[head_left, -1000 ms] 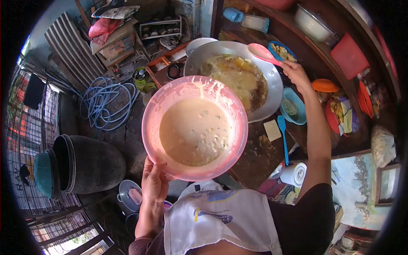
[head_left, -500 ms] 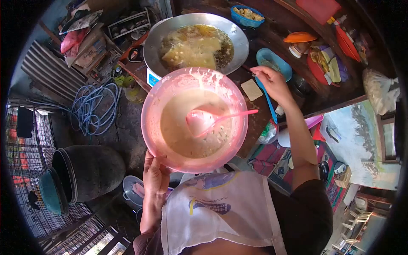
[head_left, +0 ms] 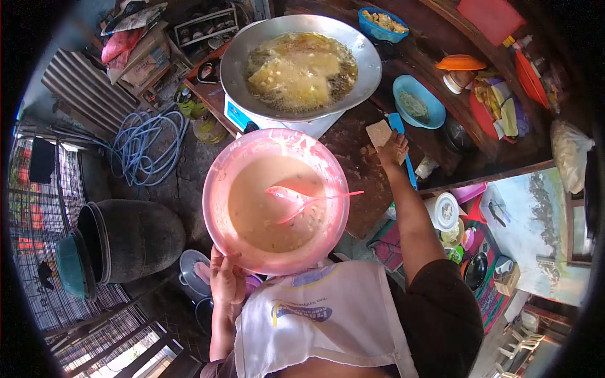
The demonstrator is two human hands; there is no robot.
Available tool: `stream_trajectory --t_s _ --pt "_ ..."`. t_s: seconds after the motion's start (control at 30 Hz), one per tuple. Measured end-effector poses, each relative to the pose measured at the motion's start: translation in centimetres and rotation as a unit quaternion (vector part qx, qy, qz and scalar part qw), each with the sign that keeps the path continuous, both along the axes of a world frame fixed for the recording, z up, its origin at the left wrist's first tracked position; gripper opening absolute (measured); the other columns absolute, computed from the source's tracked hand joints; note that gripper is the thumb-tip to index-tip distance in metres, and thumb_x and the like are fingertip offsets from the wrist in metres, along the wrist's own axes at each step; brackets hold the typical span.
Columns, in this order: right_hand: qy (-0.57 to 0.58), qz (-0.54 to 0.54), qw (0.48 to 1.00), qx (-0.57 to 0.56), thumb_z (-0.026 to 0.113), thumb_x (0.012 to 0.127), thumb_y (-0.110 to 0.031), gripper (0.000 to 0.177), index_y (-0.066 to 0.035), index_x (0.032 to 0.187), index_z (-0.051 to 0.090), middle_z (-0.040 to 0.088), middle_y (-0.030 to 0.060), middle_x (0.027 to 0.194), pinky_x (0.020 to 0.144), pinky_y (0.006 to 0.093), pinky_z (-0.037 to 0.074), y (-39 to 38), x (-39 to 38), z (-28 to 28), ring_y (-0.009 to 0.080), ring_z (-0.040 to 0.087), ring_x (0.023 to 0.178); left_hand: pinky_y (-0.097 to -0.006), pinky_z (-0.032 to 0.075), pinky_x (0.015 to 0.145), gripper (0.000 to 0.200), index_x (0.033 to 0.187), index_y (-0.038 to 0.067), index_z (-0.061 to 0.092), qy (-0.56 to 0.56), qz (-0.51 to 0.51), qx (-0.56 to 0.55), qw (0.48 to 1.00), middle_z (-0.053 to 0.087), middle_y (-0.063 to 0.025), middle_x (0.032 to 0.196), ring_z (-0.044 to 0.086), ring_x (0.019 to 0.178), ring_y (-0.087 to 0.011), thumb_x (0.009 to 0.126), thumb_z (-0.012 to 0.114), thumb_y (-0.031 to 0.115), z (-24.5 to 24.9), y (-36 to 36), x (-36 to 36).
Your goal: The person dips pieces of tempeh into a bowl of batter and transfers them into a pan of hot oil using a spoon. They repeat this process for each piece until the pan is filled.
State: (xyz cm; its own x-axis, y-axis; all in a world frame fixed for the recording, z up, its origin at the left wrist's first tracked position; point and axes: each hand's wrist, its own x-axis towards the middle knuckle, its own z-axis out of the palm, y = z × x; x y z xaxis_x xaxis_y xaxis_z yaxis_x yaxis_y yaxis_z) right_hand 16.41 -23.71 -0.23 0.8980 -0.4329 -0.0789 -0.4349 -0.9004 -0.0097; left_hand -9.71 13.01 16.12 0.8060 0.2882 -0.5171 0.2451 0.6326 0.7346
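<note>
My left hand (head_left: 227, 277) grips the near-left rim of a pink basin (head_left: 217, 242), held tilted in front of my apron. Pale batter (head_left: 252, 217) with small bits fills its lower part, and a pink ladle (head_left: 291, 196) rests in it with the handle over the right rim. My right hand (head_left: 393, 150) reaches to the table, its fingers closed at the lower right corner of a tan square slab (head_left: 379, 133). A blue spatula (head_left: 411, 171) lies beside and partly under that hand. Behind the basin, a wide metal wok (head_left: 233, 82) holds bubbling oil and a pale frying mass (head_left: 296, 79).
The wok sits on a white stove (head_left: 237, 118). A blue bowl (head_left: 435, 113) with shredded contents and a blue basket (head_left: 372, 26) of fried pieces stand to the right. On the left are a coiled hose (head_left: 145, 148) and a dark barrel (head_left: 135, 242).
My right hand has come down and inward from above the spatula to the tan slab, which has shifted slightly. The basin has moved nearer my body and left, away from the wok.
</note>
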Motion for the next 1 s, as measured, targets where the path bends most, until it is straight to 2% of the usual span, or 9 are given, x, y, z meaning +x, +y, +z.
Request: stream_trajectory --t_s 0.27,0.43,0.53,0.63,0.7,0.77,0.8,0.9,1.0 --pt "-0.141 0.077 0.968 0.193 0.06 0.072 -0.031 0.047 0.0 0.105 0.049 0.057 0.0221 0.095 0.075 0.0423 0.043 -3.5 0.9 -5.3 0.0376 0.055 0.087 -0.0318 0.054 0.062 0.025 0.101 0.008 0.047 -0.009 -0.023 0.007 1.0 0.054 -0.0058 0.096 0.058 0.078 -0.0169 0.077 0.049 0.003 -1.1 -0.7 -0.1" --pt "-0.13 0.159 0.952 0.225 0.057 0.076 -0.03 0.04 -0.001 0.102 0.05 0.057 0.0204 0.096 0.076 0.0415 0.043 -1.2 -3.8 6.9 0.0367 0.055 0.088 -0.0298 0.051 0.066 0.028 0.108 0.006 0.047 0.034 -0.042 0.004 0.999 0.055 -0.0058 0.098 0.057 0.083 -0.0168 0.081 0.046 0.002 -3.8 -1.9 0.4" --pt "-0.125 0.212 0.9 0.359 0.059 0.077 -0.021 0.032 0.0 0.099 0.05 0.059 0.0161 0.093 0.073 0.0338 0.044 2.4 -7.7 14.9 0.0283 0.058 0.083 -0.0298 0.052 0.061 0.019 0.099 0.007 0.048 0.025 -0.066 0.013 0.997 0.056 -0.0058 0.093 0.057 0.079 -0.0162 0.081 0.047 0.003 -6.1 -2.8 0.9" --pt "0.0 0.216 0.727 0.652 0.058 0.078 -0.01 0.023 0.0 0.097 0.05 0.058 0.0065 0.091 0.068 0.0238 0.044 5.8 -10.0 17.1 0.0086 0.054 0.079 -0.0282 0.05 0.058 0.012 0.093 0.009 0.049 0.012 -0.087 -0.001 0.996 0.057 -0.0033 0.089 0.057 0.074 -0.0134 0.081 0.048 0.005 -6.7 -3.9 1.8" --pt "0.079 0.236 0.773 0.583 0.061 0.078 -0.018 0.028 0.0 0.097 0.051 0.059 0.0086 0.091 0.072 0.0286 0.044 7.1 -10.6 14.9 0.0148 0.055 0.081 -0.0271 0.049 0.057 0.01 0.091 0.011 0.049 0.002 -0.102 -0.009 0.995 0.057 -0.0013 0.086 0.056 0.072 -0.0112 0.081 0.048 0.007 -6.8 -4.6 2.2" --pt "0.025 0.386 0.88 0.276 0.062 0.076 -0.025 0.033 -0.001 0.097 0.051 0.056 0.0107 0.092 0.079 0.0354 0.04 9.2 -11.9 16.4 0.0235 0.051 0.092 -0.0265 0.051 0.055 0.007 0.087 0.01 0.048 -0.011 -0.108 -0.022 0.994 0.058 -0.0036 0.084 0.058 0.07 -0.013 0.081 0.051 0.007 -6.9 -5.0 2.4" --pt "-0.069 0.515 0.846 0.117 0.066 0.069 -0.025 0.035 -0.002 0.092 0.053 0.051 0.0108 0.089 0.074 0.0351 0.037 9.0 -12.1 16.1 0.0257 0.047 0.088 -0.0255 0.05 0.054 0.009 0.089 0.01 0.049 -0.019 -0.108 -0.021 0.994 0.058 -0.0037 0.086 0.058 0.07 -0.0129 0.081 0.051 0.008 -7.1 -5.1 2.4" --pt "0.002 0.546 0.838 0.0 0.061 0.07 -0.02 0.028 -0.005 0.093 0.054 0.051 0.0098 0.093 0.078 0.0351 0.033 9.4 -12.8 16.2 0.025 0.043 0.093 -0.0286 0.051 0.056 0.009 0.089 0.011 0.048 -0.013 -0.115 -0.005 0.993 0.057 -0.0026 0.085 0.057 0.07 -0.0128 0.081 0.049 0.007 -6.2 -5.2 2.4" --pt "-0.052 0.56 0.824 -0.062 0.05 0.072 -0.009 0.025 -0.007 0.096 0.053 0.053 0.0095 0.083 0.068 0.0364 0.04 8.4 -12.9 16.4 0.0249 0.051 0.08 -0.0297 0.052 0.057 0.008 0.087 0.011 0.047 -0.028 -0.095 -0.011 0.995 0.057 -0.0028 0.085 0.057 0.07 -0.0134 0.081 0.049 0.007 -5.8 -5.4 2.2"
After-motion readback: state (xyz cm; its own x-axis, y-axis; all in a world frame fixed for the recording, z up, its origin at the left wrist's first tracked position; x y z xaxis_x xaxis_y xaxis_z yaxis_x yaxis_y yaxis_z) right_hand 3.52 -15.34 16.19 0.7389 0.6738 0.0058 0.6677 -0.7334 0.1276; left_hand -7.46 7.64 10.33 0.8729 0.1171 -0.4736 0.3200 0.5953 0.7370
